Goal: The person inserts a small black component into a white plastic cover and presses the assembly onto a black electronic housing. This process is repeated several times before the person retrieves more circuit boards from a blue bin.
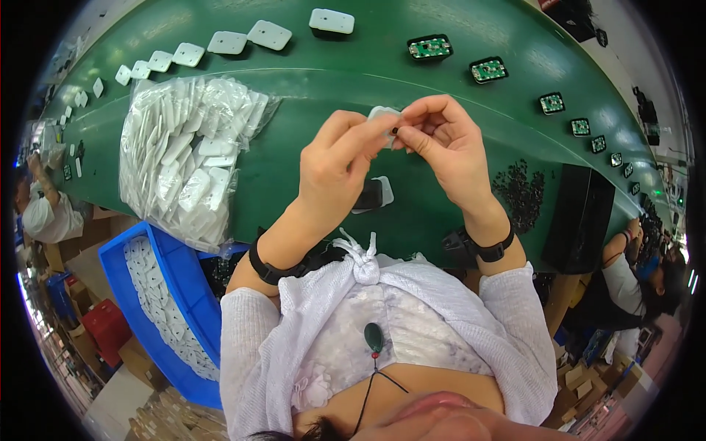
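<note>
Above the green table (279, 184), my left hand (329, 162) is closed around a small white plastic cover (382, 112). My right hand (450, 151) meets it, thumb and forefinger pinching a tiny black part (395, 131) against the cover's edge. Fingers partly hide the cover, so I cannot tell whether the black part sits in it. On the table just below my hands lies a black case (368, 197) with a white cover beside or under it. To the right of my right wrist spreads a pile of small black parts (521, 192).
Left of my hands lies a clear bag (254, 121) full of white covers. A blue bin (112, 253) at lower left holds more. A black box (581, 213) stands at right. White-topped cases (270, 34) and black cases with green circuit boards (489, 70) line the far side. Other people sit at both sides.
</note>
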Motion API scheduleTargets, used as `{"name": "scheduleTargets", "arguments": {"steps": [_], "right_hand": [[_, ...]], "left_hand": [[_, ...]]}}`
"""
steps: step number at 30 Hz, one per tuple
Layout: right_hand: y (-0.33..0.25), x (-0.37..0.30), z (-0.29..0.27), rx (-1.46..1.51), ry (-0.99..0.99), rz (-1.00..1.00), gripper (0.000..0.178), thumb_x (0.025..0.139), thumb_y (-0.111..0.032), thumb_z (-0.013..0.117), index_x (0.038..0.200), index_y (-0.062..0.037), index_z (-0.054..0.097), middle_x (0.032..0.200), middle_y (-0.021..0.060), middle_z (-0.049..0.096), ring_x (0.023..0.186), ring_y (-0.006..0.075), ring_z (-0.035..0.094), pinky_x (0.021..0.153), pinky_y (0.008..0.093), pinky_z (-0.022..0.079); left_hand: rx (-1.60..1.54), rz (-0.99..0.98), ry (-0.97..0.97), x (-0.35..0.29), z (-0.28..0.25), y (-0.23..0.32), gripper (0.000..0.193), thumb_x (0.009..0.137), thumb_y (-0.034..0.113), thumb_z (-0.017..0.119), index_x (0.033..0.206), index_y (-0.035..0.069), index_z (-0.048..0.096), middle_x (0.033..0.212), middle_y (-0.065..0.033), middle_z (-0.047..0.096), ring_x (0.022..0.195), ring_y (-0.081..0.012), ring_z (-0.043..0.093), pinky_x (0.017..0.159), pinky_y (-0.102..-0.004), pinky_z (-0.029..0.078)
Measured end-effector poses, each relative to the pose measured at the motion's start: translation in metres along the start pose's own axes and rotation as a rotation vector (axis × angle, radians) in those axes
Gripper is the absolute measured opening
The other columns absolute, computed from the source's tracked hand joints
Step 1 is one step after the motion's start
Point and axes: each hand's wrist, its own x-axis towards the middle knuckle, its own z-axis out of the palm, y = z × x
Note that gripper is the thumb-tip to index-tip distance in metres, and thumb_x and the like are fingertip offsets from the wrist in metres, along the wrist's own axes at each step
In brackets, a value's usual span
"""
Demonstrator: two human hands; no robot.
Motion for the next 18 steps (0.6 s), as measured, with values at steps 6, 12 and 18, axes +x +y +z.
{"name": "scheduleTargets", "arguments": {"steps": [6, 12, 18], "right_hand": [[0.006, 0.001, 0.013, -0.041, 0.019, -0.027, 0.021, 0.089, -0.001, 0.065, 0.109, 0.0017, 0.057, 0.095, 0.0064, 0.062, 0.083, 0.0122, 0.062, 0.072, 0.0221, 0.049], [0.002, -0.004, 0.012, -0.51, 0.045, -0.297, 0.014, 0.086, -0.001, 0.068, 0.099, 0.0, 0.064, 0.093, 0.004, 0.059, 0.078, 0.0099, 0.058, 0.07, 0.0208, 0.047], [0.003, -0.01, 0.01, -0.651, 0.077, -0.423, 0.012, 0.083, -0.001, 0.07, 0.093, -0.0006, 0.065, 0.09, 0.0054, 0.059, 0.073, 0.0099, 0.055, 0.062, 0.0221, 0.044]], "left_hand": [[0.182, 0.191, 0.046, 0.002, -0.005, -0.004, 0.026, 0.078, -0.009, 0.066, 0.101, 0.003, 0.068, 0.083, -0.0095, 0.059, 0.066, -0.0195, 0.062, 0.055, -0.0284, 0.051], [-0.27, -0.245, 0.08, -0.004, -0.008, 0.003, 0.007, 0.087, -0.004, 0.063, 0.093, -0.001, 0.064, 0.087, -0.0076, 0.06, 0.06, -0.0116, 0.062, 0.049, -0.0223, 0.047], [-0.312, -0.281, -0.022, -0.007, -0.003, 0.008, 0.011, 0.09, -0.003, 0.061, 0.1, -0.001, 0.063, 0.088, -0.0064, 0.059, 0.064, -0.0103, 0.062, 0.05, -0.0203, 0.047]]}}
